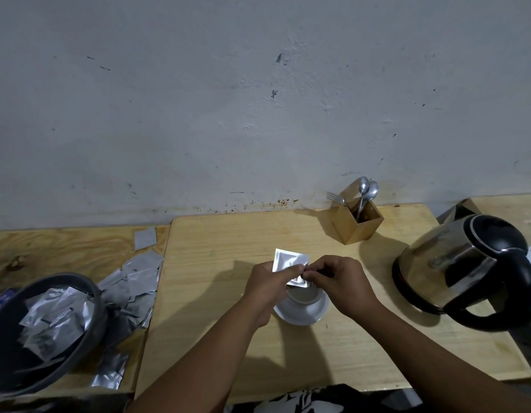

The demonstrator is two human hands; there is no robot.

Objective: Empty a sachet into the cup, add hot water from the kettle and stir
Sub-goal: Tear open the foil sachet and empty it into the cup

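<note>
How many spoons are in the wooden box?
2 spoons, both standing in the wooden box by the wall, bowls up and side by side. A fork leans out beside them. More could be hidden inside.

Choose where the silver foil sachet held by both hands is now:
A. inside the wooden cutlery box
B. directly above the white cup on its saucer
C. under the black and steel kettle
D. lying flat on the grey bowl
B: the left hand and the right hand pinch the silver foil sachet just over the white cup on its saucer.
</note>
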